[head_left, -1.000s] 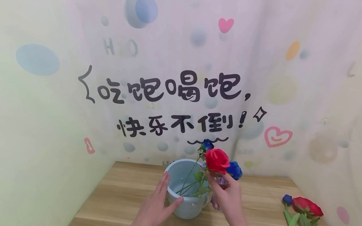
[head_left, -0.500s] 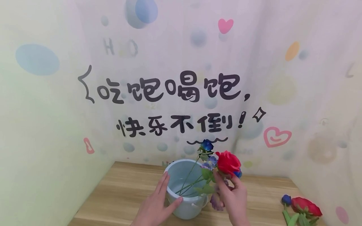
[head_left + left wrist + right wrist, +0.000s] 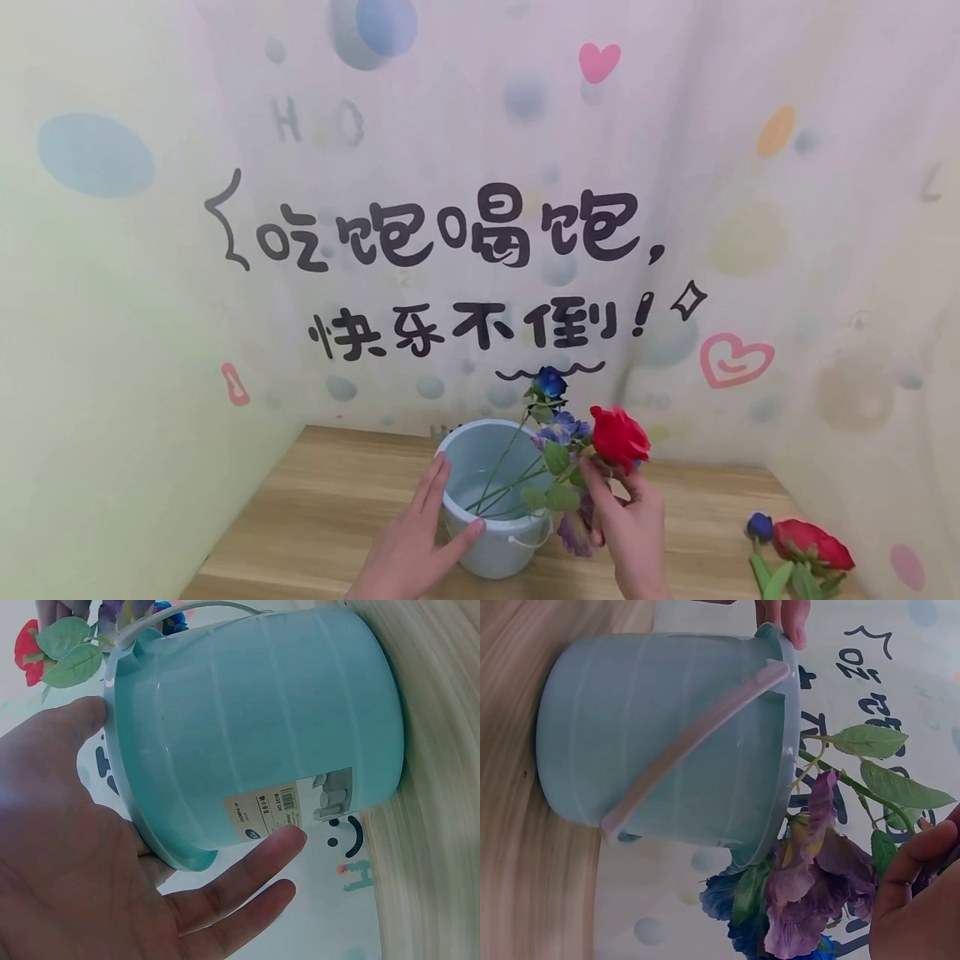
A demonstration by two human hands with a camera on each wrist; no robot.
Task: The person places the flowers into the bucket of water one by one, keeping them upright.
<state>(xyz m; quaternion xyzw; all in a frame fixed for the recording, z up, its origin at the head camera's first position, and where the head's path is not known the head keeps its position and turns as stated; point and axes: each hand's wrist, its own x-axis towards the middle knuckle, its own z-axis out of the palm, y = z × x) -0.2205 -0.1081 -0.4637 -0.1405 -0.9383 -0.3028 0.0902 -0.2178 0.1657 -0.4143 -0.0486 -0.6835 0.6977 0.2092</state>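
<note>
A light blue bucket (image 3: 498, 554) stands upright on the table. My left hand (image 3: 411, 533) holds its rim at the left, thumb in front and fingers farther back; in the left wrist view, two fingers stretch beside the paper label (image 3: 289, 802). To the right of the bucket, my right hand (image 3: 630, 525) pinches a red rose (image 3: 619, 439) just below the bloom. Its leafy stem (image 3: 862, 787) slants into the bucket. A blue rose (image 3: 551, 383) and purple flowers (image 3: 802, 900) lean out over the rim, partly behind my right hand.
Another red flower (image 3: 813, 544) and a small blue one (image 3: 760, 527) lie at the table's right side. The bucket's handle (image 3: 697, 739) hangs down on its right. A printed curtain (image 3: 465, 125) stands behind the wooden table (image 3: 315, 500).
My right hand has moved right and slightly down with the red rose, uncovering more leaves and purple flowers. My left hand and the bucket have stayed in place.
</note>
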